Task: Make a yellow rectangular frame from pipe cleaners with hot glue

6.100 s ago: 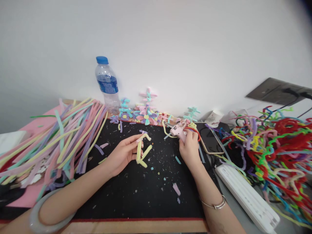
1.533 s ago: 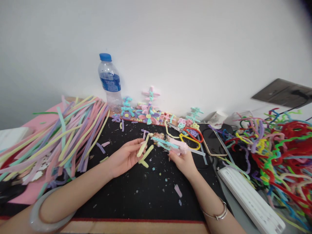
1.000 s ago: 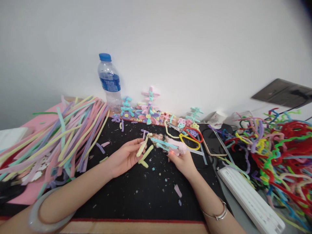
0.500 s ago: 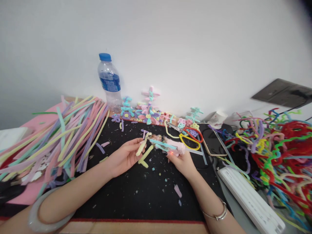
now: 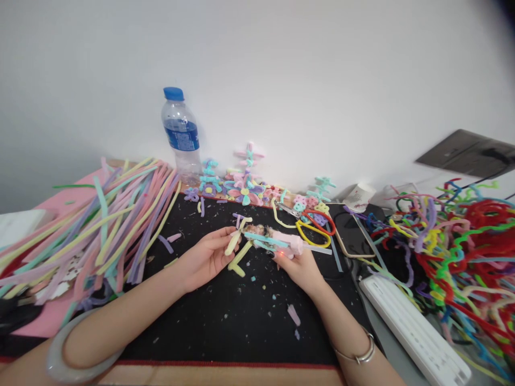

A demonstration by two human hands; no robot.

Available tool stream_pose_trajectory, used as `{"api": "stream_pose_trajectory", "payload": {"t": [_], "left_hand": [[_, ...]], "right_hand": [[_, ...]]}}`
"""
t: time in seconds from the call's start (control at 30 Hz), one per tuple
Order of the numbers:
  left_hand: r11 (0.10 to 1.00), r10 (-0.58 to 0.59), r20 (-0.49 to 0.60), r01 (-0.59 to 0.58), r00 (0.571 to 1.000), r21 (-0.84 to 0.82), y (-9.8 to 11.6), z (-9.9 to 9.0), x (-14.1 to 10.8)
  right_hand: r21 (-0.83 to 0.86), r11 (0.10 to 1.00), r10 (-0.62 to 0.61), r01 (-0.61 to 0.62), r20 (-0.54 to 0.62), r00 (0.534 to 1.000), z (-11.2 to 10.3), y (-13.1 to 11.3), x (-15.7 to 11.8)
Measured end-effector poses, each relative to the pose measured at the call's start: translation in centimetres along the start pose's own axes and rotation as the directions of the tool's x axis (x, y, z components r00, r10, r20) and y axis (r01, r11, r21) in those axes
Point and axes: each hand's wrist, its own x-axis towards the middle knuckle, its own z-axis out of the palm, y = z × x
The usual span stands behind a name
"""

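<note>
My left hand (image 5: 211, 257) pinches a bent pale yellow fuzzy stem piece (image 5: 233, 244) over the black mat (image 5: 193, 332). In my right hand (image 5: 300, 268) is a pink glue gun (image 5: 287, 242) wrapped with light blue strips, a small red light glowing near my fingers. A clear glue stick (image 5: 322, 250) sticks out of its rear. The gun's tip points left and meets or nearly meets the yellow piece; the exact contact is too small to tell. Another bent yellow piece (image 5: 237, 265) lies just below the tip.
Pastel stems (image 5: 116, 225) are heaped at left, near a bottle (image 5: 181, 134). Fuzzy flowers (image 5: 245, 193) line the wall. Scissors (image 5: 314, 233), a phone (image 5: 354, 236), a paper cup (image 5: 359, 197), a white power strip (image 5: 414, 327) and tangled bright stems (image 5: 475, 257) are at right.
The glue gun has shifted slightly left, its tip now closer to the yellow piece. The glue stick at its rear shows more clearly. My left hand has barely moved.
</note>
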Motion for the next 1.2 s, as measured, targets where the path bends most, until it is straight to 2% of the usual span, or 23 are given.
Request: {"api": "stream_pose_trajectory", "payload": {"t": [0.17, 0.3, 0.47, 0.57, 0.63, 0.73, 0.87, 0.93, 1.1, 1.17, 1.2], "left_hand": [[1.0, 0.015, -0.012, -0.015, 1.0, -0.011, 0.1, 0.2, -0.1], [0.999, 0.036, -0.027, -0.035, 0.999, 0.011, 0.1, 0.0, 0.0], [0.999, 0.049, -0.034, -0.049, 0.998, -0.009, 0.1, -0.3, 0.1], [0.997, 0.075, -0.063, -0.077, 0.995, -0.029, 0.2, -0.2, 0.1], [0.993, 0.104, -0.1, -0.108, 0.99, -0.038, 0.3, -0.1, 0.1], [0.983, 0.169, -0.163, -0.179, 0.972, -0.045, 0.5, 0.0, 0.3], [0.969, 0.248, -0.164, -0.248, 0.955, 0.025, 0.4, -0.2, 0.4], [0.965, 0.25, -0.117, -0.237, 0.961, 0.112, 0.2, -0.2, 0.3], [0.895, 0.197, 0.099, -0.22, 0.975, 0.388, -0.6, 0.0, -0.4], [0.856, 0.168, 0.161, -0.225, 0.972, 0.466, -0.9, 0.2, -0.6], [0.84, 0.148, 0.187, -0.223, 0.971, 0.495, -1.0, 0.3, -0.6]], "right_hand": [[0.011, 1.0, 0.016, -0.017, 0.014, 1.0, 0.1, 0.1, -0.1], [0.108, 0.994, 0.035, -0.034, -0.01, 0.999, 0.1, 0.4, -0.2], [0.245, 0.969, 0.065, -0.044, -0.077, 0.995, 0.1, 1.0, -0.2], [0.246, 0.969, 0.045, -0.008, -0.145, 0.988, 0.0, 1.0, 0.0], [0.167, 0.986, 0.029, 0.008, -0.215, 0.976, -0.3, 0.9, 0.1], [-0.063, 0.998, -0.017, -0.003, -0.319, 0.947, -0.9, 0.5, 0.3], [-0.365, 0.922, -0.027, -0.126, -0.386, 0.922, -2.0, 0.7, 0.8], [-0.476, 0.858, -0.032, -0.193, -0.426, 0.904, -2.5, 1.2, 1.1], [-0.635, 0.721, -0.048, -0.277, -0.444, 0.895, -3.3, 2.1, 1.4], [-0.637, 0.722, -0.088, -0.269, -0.471, 0.878, -3.4, 1.6, 1.3], [-0.621, 0.755, -0.13, -0.212, -0.458, 0.879, -3.4, 1.2, 1.2]]}}
